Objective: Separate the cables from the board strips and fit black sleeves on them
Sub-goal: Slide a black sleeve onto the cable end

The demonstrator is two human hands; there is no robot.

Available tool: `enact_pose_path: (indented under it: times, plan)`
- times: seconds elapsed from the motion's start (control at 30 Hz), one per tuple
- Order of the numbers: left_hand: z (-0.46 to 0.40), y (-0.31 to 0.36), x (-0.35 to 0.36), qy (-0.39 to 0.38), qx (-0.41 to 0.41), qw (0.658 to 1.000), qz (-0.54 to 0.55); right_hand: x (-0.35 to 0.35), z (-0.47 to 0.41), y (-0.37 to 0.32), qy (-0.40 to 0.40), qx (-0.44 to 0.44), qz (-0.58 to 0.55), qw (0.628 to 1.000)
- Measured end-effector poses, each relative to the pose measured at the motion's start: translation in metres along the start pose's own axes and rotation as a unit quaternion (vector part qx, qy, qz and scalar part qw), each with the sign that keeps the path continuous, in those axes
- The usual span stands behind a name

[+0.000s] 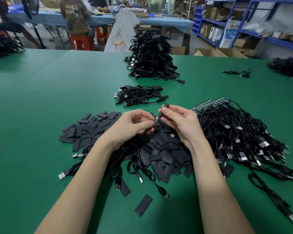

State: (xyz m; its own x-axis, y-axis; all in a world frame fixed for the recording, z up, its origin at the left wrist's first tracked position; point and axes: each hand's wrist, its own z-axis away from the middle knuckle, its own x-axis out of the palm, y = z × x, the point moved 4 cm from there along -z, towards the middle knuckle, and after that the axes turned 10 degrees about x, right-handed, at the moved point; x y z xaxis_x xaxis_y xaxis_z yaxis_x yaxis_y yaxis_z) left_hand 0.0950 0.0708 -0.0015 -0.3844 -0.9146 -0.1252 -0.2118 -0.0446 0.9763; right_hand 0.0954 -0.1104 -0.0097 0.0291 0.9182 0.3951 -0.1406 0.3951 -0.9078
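Black sleeve [163, 110] between right hand [179, 123] fingertips

At the upper left of the frame, the back of a seated person's brown shirt [75, 14] carries pale letters reading "UNKN" over "OWN". A small red display [168, 32] under the far table glows, but its digits are too small to read.

Green table [57, 92] — orange stool [81, 42], white bag [120, 36], blue shelving [235, 22].
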Motion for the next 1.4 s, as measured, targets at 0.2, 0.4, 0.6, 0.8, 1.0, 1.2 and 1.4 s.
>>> enact_pose_path:
  times: [0.2,0.4,0.6,0.8,1.0,1.2,1.4]
  plan:
    - [-0.0001,0.0001,-0.0025,-0.003,0.003,1.0,0.001,0.0024,0.0004,0.0031,0.01,0.015,0.014,1.0]
    - [0.0004,0.0016,-0.0045,0.021,0.013,1.0,0.013,0.0029,0.0022,0.0026,0.01,0.037,0.011,0.999]
    - [0.0002,0.001,-0.0047,0.035,0.022,0.999,0.019,0.0023,0.0026,0.0024,0.012,0.047,0.004,0.999]
    - [-0.0014,-0.0008,-0.0039,0.05,0.032,0.998,0.015,0.0028,0.0024,0.0021,0.009,0.038,-0.002,0.999]
    - [-0.0031,-0.002,-0.0012,0.084,0.03,0.996,0.01,0.0069,0.0022,0.0012,0.032,-0.004,0.033,0.999]
    - [-0.0019,0.0011,-0.0013,0.082,0.045,0.995,0.013,0.0071,0.0008,0.0051,0.009,0.028,0.021,0.999]
    - [-0.001,0.0001,-0.0024,0.068,0.052,0.993,-0.078,0.0079,-0.0002,0.0088,0.019,0.051,-0.001,0.999]
